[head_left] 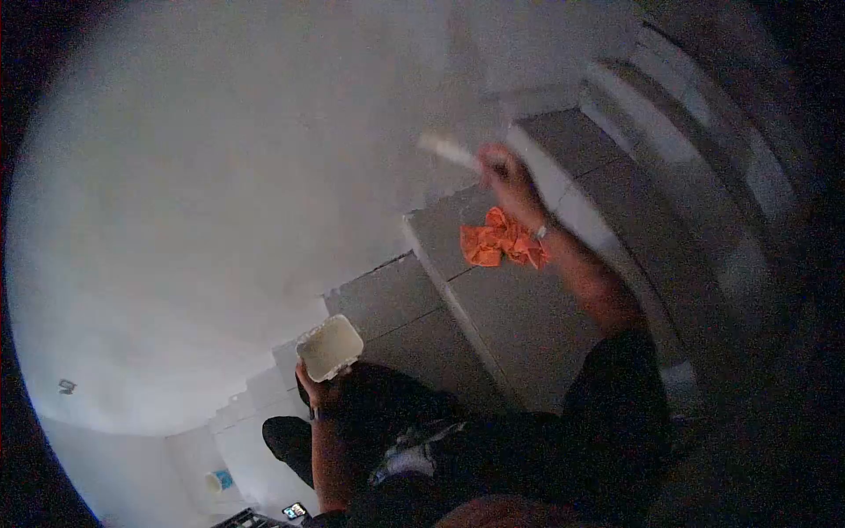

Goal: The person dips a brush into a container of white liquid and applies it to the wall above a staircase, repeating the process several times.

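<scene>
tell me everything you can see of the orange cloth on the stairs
The orange cloth is a bright orange piece of soft-looking fabric, crumpled into a loose heap of folds rather than spread flat. It lies on a grey stair step, close to where the step meets the white wall. The person's right forearm passes just beside its upper right edge, but the picture does not show whether they touch. The right hand is above it, gripping a pale tool. No print or label shows on the cloth.
</scene>
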The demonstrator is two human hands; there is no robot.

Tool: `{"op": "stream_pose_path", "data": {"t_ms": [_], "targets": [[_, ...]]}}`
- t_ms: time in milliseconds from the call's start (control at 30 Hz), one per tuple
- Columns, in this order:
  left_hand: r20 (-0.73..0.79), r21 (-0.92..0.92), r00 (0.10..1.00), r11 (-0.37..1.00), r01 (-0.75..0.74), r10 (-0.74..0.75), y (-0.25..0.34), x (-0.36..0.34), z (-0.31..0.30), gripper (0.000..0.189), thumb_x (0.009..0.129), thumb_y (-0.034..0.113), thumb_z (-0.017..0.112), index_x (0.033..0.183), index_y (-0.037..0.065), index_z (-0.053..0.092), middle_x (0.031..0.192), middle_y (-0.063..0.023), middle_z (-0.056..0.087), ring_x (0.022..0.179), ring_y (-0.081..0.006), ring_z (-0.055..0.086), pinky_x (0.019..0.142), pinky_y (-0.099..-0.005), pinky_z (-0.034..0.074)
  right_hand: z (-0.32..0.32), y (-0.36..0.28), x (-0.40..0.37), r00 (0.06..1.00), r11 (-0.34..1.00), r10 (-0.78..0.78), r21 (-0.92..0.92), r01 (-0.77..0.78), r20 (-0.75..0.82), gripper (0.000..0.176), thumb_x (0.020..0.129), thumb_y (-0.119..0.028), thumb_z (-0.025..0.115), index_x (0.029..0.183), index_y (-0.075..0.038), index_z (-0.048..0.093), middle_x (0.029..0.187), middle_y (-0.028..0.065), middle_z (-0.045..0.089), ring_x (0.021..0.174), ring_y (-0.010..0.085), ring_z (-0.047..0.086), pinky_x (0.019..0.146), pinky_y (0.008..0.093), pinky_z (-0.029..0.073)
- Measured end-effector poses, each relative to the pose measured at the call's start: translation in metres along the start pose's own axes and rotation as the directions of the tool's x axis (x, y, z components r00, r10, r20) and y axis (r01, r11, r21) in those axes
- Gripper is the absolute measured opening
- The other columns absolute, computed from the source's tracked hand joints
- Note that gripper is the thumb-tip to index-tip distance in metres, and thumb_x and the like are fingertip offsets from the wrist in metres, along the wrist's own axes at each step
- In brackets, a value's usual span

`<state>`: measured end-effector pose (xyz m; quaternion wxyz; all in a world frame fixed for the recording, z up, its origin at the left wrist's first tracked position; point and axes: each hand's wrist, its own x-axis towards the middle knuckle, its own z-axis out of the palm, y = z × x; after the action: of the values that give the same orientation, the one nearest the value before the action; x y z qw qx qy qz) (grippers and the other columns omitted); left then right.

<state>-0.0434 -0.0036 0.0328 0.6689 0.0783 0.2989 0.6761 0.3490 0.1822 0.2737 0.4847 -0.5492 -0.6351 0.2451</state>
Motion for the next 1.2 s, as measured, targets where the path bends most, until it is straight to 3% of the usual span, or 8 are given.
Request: {"op": "stream_pose_path", "data": {"t_ms": [167, 267, 500, 600, 733, 767, 933, 1200], "targets": [[0.116, 0.003, 0.993, 1.000, 0.023, -0.023, 0.007, -0.011, 0.015, 0.061, 0.077, 0.052, 0.037, 0.116, 0.006, 0.040, 0.107, -0.0122, 0.049, 0.084, -0.0305, 0.055, 0.057, -0.0416, 0.050, 0.040, 0.051, -0.103, 0.955, 0.915, 0.112, 0.347, -0.208, 0.275, 0.023, 0.083, -0.026, 0.050, 0.094, -0.006, 0.054, 0.061, 0.0027, 0.051, 0.058, 0.0139, 0.051, 0.052, 0.0275, 0.042], [-0.027, 0.055, 0.999, 0.997, 0.045, -0.044, 0.017, -0.028, 0.029, 0.062, 0.076, 0.054, 0.039, 0.117, 0.008, 0.040, 0.110, -0.0117, 0.048, 0.087, -0.0299, 0.054, 0.058, -0.0430, 0.050, 0.044, 0.061, -0.140, 0.937, 0.990, 0.132, 0.007, -0.142, 0.324, 0.023, 0.083, -0.020, 0.052, 0.094, -0.002, 0.058, 0.077, 0.0017, 0.054, 0.066, 0.0068, 0.049, 0.061, 0.0221, 0.043], [0.325, 0.311, 0.656, 0.578, -0.754, 0.681, -0.002, -0.031, 0.075, 0.061, 0.072, 0.037, 0.059, 0.119, 0.008, 0.034, 0.111, -0.0130, 0.046, 0.090, -0.0284, 0.053, 0.060, -0.0372, 0.052, 0.040, 0.021, -0.160, 0.991, 0.984, -0.036, 0.176, 0.013, 0.127, 0.017, 0.077, -0.012, 0.061, 0.091, -0.003, 0.057, 0.078, 0.0037, 0.057, 0.068, 0.0088, 0.052, 0.060, 0.0237, 0.044], [0.246, 0.006, 0.968, 0.999, 0.046, -0.046, 0.029, -0.045, 0.100, 0.066, 0.069, 0.023, 0.065, 0.121, 0.007, 0.029, 0.110, -0.0136, 0.046, 0.090, -0.0273, 0.053, 0.063, -0.0379, 0.052, 0.029, 0.005, -0.161, 0.962, 0.929, -0.266, -0.249, 0.273, 0.063, 0.019, 0.075, -0.012, 0.063, 0.090, -0.003, 0.055, 0.077, 0.0045, 0.057, 0.065, 0.0114, 0.053, 0.056, 0.0253, 0.042], [0.389, 0.000, 0.921, 1.000, 0.031, -0.029, 0.021, -0.041, 0.091, 0.055, 0.079, 0.045, 0.043, 0.119, 0.009, 0.036, 0.108, -0.0151, 0.048, 0.090, -0.0287, 0.054, 0.065, -0.0398, 0.052, 0.029, -0.033, -0.149, 0.844, 0.842, -0.536, -0.094, 0.531, -0.032, 0.022, 0.074, -0.011, 0.064, 0.092, -0.004, 0.055, 0.074, 0.0049, 0.056, 0.061, 0.0141, 0.052, 0.053, 0.0273, 0.040], [0.294, 0.386, 0.892, 0.810, -0.440, 0.344, -0.002, -0.031, 0.085, 0.058, 0.079, 0.050, 0.036, 0.119, 0.008, 0.036, 0.108, -0.0158, 0.048, 0.091, -0.0297, 0.054, 0.067, -0.0407, 0.052, 0.026, -0.038, -0.150, 0.839, 0.836, -0.544, -0.086, 0.542, -0.002, 0.023, 0.072, -0.011, 0.065, 0.093, -0.005, 0.055, 0.074, 0.0046, 0.056, 0.060, 0.0153, 0.052, 0.053, 0.0283, 0.040], [0.298, 0.016, 0.954, 1.000, 0.021, -0.025, -0.020, -0.015, 0.113, 0.058, 0.080, 0.047, 0.036, 0.122, 0.008, 0.033, 0.118, -0.0130, 0.042, 0.103, -0.0310, 0.047, 0.078, -0.0450, 0.047, -0.003, -0.020, -0.111, 0.628, 0.666, -0.652, -0.075, 0.742, 0.424, 0.029, 0.069, -0.011, 0.067, 0.096, -0.007, 0.056, 0.072, 0.0043, 0.055, 0.060, 0.0188, 0.052, 0.056, 0.0312, 0.040], [0.202, -0.015, 0.979, 0.999, -0.032, 0.035, -0.090, 0.008, 0.160, 0.055, 0.083, 0.043, 0.035, 0.124, 0.006, 0.032, 0.121, -0.0124, 0.040, 0.110, -0.0308, 0.040, 0.086, -0.0469, 0.039, -0.025, 0.004, -0.072, 0.422, 0.547, -0.771, 0.158, 0.822, 0.477, 0.036, 0.067, -0.010, 0.068, 0.101, -0.009, 0.055, 0.073, 0.0036, 0.056, 0.067, 0.0205, 0.053, 0.060, 0.0332, 0.042]]}}
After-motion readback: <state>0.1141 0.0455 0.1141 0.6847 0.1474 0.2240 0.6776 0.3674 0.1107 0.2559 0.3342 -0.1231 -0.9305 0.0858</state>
